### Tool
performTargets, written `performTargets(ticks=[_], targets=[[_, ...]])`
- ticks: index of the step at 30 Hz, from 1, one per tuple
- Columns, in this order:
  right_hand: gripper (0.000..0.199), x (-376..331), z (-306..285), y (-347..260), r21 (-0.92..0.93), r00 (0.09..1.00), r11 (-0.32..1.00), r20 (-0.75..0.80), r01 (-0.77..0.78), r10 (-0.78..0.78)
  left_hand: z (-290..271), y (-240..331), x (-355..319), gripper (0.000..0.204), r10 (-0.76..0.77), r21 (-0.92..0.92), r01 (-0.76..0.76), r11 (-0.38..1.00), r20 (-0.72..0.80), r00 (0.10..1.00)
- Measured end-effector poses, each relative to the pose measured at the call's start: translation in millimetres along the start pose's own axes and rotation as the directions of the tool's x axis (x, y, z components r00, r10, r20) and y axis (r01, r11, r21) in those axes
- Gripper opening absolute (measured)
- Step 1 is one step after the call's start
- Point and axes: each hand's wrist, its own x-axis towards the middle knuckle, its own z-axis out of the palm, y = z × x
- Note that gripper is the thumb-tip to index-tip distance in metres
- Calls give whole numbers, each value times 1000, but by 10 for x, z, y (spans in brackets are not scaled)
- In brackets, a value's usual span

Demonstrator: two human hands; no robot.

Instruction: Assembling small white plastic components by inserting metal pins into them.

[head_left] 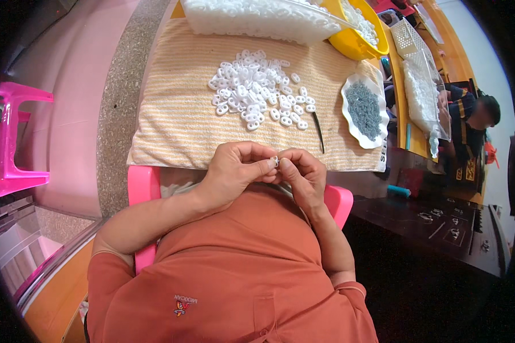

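Just off the near edge of the towel-covered table, both hands meet over a small white plastic piece (276, 160). My left hand (230, 174) is closed, pinching it with thumb and forefinger. From the other side my right hand (304, 176) grips the same piece, its fingers also closed; they hide most of it. Beyond the hands lies a heap of white oval plastic pieces with two holes (247, 86), several scattered toward the right. A thin black tool (318, 132) rests near them. Farther right, a white scalloped dish (353, 136) holds many small grey parts.
At the far edge stand a clear bin (257, 30) and a yellow basin (357, 50), both filled with white pieces. Striped towel (177, 108) covers the table. A pink stool (17, 143) stands at left. Another person (475, 120) sits at right beside a table with a clear container (423, 97).
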Motion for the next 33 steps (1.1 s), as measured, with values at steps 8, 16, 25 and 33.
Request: performTargets(ticks=[8, 16, 25, 33], targets=[[14, -17, 38, 13, 27, 1000, 999, 21, -18, 18, 4, -1, -24, 19, 6, 0, -6, 1000, -10, 1000], [14, -28, 70, -59, 22, 1000, 1000, -11, -19, 19, 15, -2, -35, 17, 3, -47, -4, 999, -32, 999], [14, 74, -146, -121, -109, 995, 989, -30, 95, -99, 25, 24, -39, 19, -9, -83, 6, 997, -35, 999], [16, 284, -349, -277, -724, 928, 636, 14, 266, -372, -4, -2, -24, 20, -28, -62, 27, 998, -26, 999]])
